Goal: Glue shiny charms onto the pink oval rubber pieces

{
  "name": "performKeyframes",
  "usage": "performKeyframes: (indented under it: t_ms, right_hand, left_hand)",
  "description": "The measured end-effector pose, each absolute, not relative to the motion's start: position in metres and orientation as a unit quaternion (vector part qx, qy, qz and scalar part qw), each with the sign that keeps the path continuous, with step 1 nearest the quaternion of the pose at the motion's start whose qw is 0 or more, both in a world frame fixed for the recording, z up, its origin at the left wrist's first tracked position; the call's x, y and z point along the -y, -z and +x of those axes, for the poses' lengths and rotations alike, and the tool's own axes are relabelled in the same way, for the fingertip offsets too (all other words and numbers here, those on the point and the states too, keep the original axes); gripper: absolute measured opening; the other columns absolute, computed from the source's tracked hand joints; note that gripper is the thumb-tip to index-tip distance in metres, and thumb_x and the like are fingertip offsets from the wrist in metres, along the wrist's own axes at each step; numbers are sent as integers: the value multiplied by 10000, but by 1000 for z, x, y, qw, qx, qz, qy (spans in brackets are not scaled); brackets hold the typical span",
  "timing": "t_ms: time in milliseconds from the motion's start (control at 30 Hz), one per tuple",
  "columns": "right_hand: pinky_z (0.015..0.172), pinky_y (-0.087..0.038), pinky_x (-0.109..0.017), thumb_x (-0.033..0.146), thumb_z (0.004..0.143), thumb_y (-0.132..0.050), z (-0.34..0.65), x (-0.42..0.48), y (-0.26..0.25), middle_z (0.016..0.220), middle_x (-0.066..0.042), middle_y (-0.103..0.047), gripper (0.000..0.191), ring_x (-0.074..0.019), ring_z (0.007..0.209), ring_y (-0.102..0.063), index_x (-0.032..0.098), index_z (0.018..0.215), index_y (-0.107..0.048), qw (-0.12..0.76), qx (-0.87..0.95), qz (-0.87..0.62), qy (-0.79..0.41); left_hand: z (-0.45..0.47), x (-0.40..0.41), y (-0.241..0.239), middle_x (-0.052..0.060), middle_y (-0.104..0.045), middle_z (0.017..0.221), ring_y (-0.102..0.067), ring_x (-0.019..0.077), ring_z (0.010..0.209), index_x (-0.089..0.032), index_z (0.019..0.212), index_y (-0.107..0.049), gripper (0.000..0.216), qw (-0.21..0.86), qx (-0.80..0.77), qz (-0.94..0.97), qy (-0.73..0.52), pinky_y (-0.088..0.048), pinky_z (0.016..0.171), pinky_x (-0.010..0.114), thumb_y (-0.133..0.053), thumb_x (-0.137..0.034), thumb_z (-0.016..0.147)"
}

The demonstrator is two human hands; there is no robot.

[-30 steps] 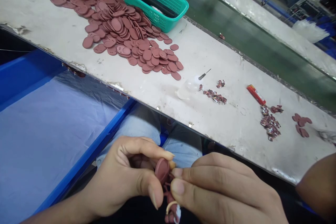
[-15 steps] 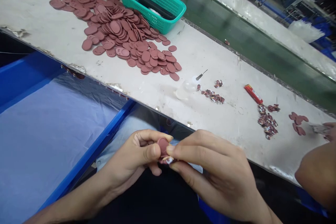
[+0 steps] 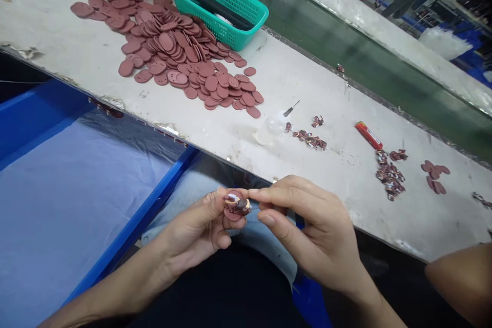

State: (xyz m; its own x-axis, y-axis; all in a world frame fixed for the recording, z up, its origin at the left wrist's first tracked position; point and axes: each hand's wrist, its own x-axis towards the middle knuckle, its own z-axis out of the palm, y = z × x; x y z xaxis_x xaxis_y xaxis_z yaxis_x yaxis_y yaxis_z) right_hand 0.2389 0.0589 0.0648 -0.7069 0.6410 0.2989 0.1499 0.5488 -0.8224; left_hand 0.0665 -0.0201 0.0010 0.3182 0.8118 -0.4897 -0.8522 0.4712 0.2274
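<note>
The left hand is curled narrowly around a small maroon rubber piece at the centre, and the right hand pinches its edge. Farther out, a pile of maroon discs lies at eleven o'clock, a green basket at twelve, and a red lighter at two.

Held disc: maroon, with mottled white-and-brown trim. Loose discs: same dull maroon. Mesh basket: teal, lattice pattern. Lighter: red, small yellow marking. Bench: off-white, grey scuffs. Bin lining: pale lavender-blue. Bin rim: saturated blue.
</note>
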Motion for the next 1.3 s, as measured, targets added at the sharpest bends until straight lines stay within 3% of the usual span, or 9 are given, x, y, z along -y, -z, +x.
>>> performKeyframes:
  t_ms: [133,333,533,733,900,967,1133,1300]
  right_hand:
    - [616,-556,-210,137,933,-664,240,-58,-64,878,-23,-717,218,-116,733,-671,185,1135,-731,297,815,-266,-420]
    - [568,-517,-195,145,921,-674,239,-56,-64,805,0,-701,205,-90,654,-609,178,1112,-743,314,806,-267,-424]
    - [585,-516,-206,202,866,-759,230,-52,-61,763,9,-702,231,-89,613,-576,177,1095,-747,325,810,-264,-410]
    - [565,-497,-193,160,884,-719,223,-47,-56,722,10,-695,185,-86,614,-579,155,1066,-749,329,805,-275,-410]
    - [524,-501,-199,128,886,-683,218,-45,-49,703,17,-696,164,-87,558,-562,184,1026,-745,358,804,-282,-383]
    - [522,-514,-209,101,870,-681,213,-44,-42,708,5,-681,178,-97,557,-579,173,1024,-733,392,814,-280,-325]
    - [546,-537,-262,78,876,-694,194,-40,-15,749,-58,-706,204,-149,603,-645,108,1077,-703,445,854,-235,-136]
    - [501,-491,-281,94,911,-653,167,-40,2,704,-45,-702,212,-154,556,-624,83,1121,-681,429,883,-172,-87]
  left_hand:
    - [66,20,-2,8,-704,630,-682,109,551,-137,688,-775,311,808,-295,-70,-506,-534,398,111,-961,-360,574]
    - [65,18,-1,11,-701,671,-678,102,559,-129,703,-753,304,812,-277,-61,-510,-547,412,111,-920,-377,645]
    - [66,20,1,17,-637,654,-565,79,497,-111,718,-755,369,790,-310,-36,-528,-497,383,114,-919,-432,639]
    - [63,20,2,30,-650,696,-589,90,594,-139,713,-766,331,786,-315,18,-532,-521,461,110,-883,-448,702]
    - [58,23,-2,74,-712,849,-616,116,641,-160,971,-799,533,789,-335,33,-514,-534,432,137,-805,-619,699]
    - [56,29,-4,65,-718,884,-617,118,637,-193,1001,-792,539,747,-401,22,-530,-526,419,147,-803,-633,690]
    - [52,44,-8,-50,-585,568,-474,78,470,-211,726,-736,321,531,-552,107,-634,-456,401,149,-943,-423,602]
    - [42,46,-6,-36,-633,619,-462,80,482,-207,709,-726,246,462,-589,130,-650,-417,410,160,-921,-343,647]
